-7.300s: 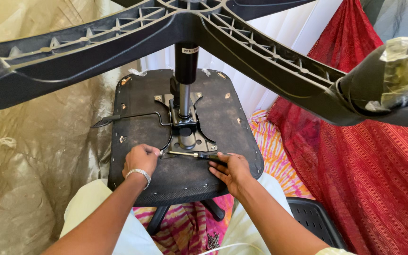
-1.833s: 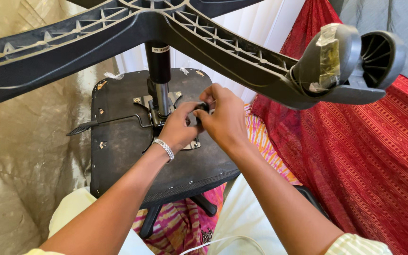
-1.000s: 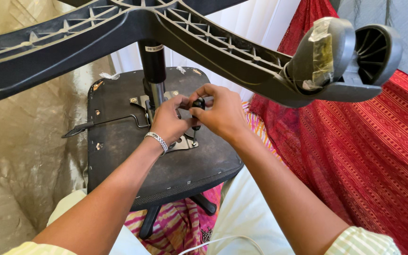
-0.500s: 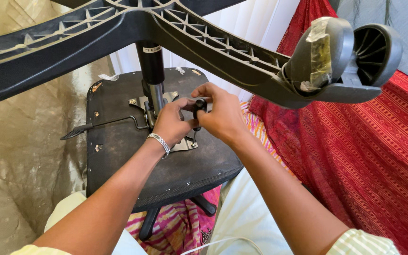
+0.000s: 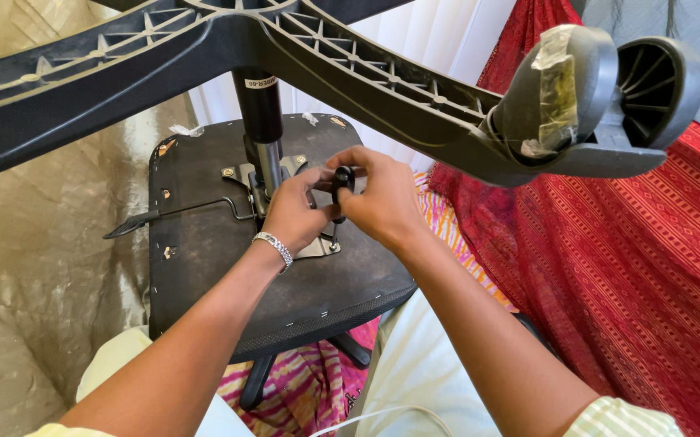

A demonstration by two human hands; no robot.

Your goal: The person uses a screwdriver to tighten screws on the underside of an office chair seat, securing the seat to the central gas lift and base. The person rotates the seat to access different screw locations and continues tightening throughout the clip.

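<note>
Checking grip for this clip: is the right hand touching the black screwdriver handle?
Touching. The head view shows the right hand's fingers wrapped around the black screwdriver handle, with no gap visible.

Star base above seat underside; lever left.

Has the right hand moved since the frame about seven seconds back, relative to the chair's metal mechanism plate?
Yes. The right hand has gone up from the plate's near edge to beside the gas cylinder, gripping the screwdriver upright over the mechanism plate.

Red patterned cloth at right, beige plastic sheet at left, white curtain behind, pink striped fabric below.
</note>
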